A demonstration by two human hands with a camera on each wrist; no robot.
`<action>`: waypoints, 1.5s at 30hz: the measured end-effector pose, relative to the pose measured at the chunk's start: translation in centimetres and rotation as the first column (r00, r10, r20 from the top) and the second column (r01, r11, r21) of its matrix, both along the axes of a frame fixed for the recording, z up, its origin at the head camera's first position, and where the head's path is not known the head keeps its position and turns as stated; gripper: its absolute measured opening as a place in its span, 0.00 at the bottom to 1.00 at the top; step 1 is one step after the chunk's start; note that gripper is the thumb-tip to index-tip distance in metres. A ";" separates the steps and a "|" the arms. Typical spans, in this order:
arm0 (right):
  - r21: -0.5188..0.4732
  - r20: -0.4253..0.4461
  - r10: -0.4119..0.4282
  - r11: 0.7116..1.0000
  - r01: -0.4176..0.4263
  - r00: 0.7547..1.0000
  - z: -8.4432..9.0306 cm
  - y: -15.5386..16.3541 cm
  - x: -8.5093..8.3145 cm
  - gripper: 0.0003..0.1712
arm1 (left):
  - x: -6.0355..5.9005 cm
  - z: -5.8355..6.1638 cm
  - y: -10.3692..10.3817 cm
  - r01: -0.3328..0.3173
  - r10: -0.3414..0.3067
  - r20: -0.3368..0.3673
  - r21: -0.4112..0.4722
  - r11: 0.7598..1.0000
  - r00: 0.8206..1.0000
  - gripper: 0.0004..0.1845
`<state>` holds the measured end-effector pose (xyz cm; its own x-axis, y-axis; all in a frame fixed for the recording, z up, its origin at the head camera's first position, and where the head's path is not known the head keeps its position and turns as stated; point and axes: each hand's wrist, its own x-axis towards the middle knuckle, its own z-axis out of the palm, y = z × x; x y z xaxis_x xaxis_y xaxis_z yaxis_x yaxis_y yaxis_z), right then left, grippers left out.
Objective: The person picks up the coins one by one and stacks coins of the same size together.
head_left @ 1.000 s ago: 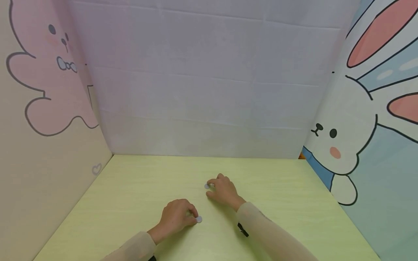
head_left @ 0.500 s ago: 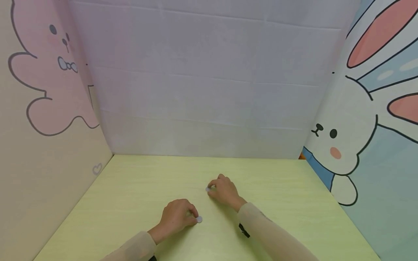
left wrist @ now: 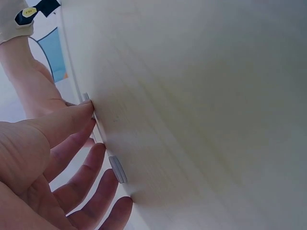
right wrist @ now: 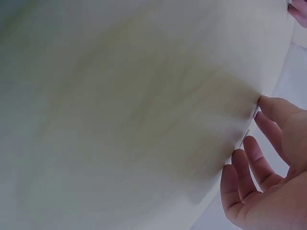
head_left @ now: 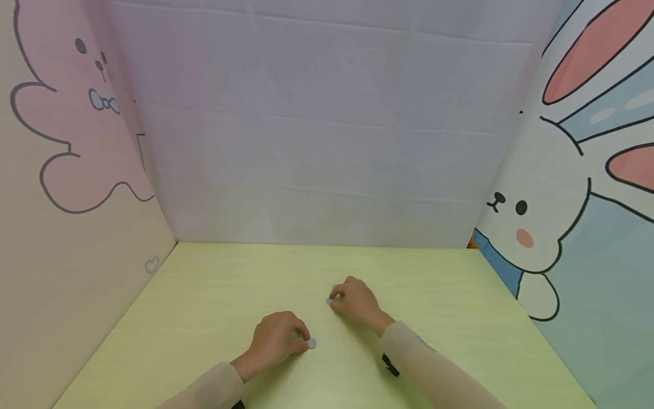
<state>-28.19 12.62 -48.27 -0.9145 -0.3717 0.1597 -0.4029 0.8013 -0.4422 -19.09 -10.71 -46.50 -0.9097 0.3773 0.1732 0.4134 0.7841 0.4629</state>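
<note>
On the pale yellow-green table, my left hand [head_left: 278,336] pinches a small whitish disc [head_left: 312,343] between thumb and index finger. Farther off and to the right, my right hand [head_left: 356,301] pinches another small disc [head_left: 329,301]. A pale disc [head_left: 334,287] shows just behind its index finger, partly covered. In the left wrist view, a grey stack of thin discs [left wrist: 117,169] lies by the outer fingers of the left hand; the head view hides it. The right wrist view shows a thin disc edge [right wrist: 256,113] between thumb and index finger.
The table [head_left: 230,278] meets a white sheet [head_left: 317,142] at the back. Side panels with a pink cartoon animal [head_left: 97,142] and a white rabbit [head_left: 541,210] border it left and right. Dark straps [head_left: 390,365] sit under the sleeves.
My right hand has slid a little to the right and toward me with its disc. A second disc now shows behind its index finger. My left hand has stayed put.
</note>
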 end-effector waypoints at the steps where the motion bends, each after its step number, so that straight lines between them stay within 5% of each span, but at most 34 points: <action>1: 0.000 0.003 -0.001 1.000 0.001 1.000 0.0 0.1 0.0 0.09 | 0.0 0.0 0.0 0.002 -0.002 -0.001 0.000 1.000 1.000 0.08; 45: -0.017 0.001 0.052 0.999 -0.052 0.999 0.5 3.2 3.9 0.05 | 0.1 0.2 0.2 -0.027 0.026 0.027 0.025 0.999 0.999 0.08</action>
<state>-24.29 15.78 -47.75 -0.8944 -0.4157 0.1648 -0.4428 0.7720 -0.4560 -18.95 -10.54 -46.25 -0.9238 0.3488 0.1579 0.3798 0.7824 0.4935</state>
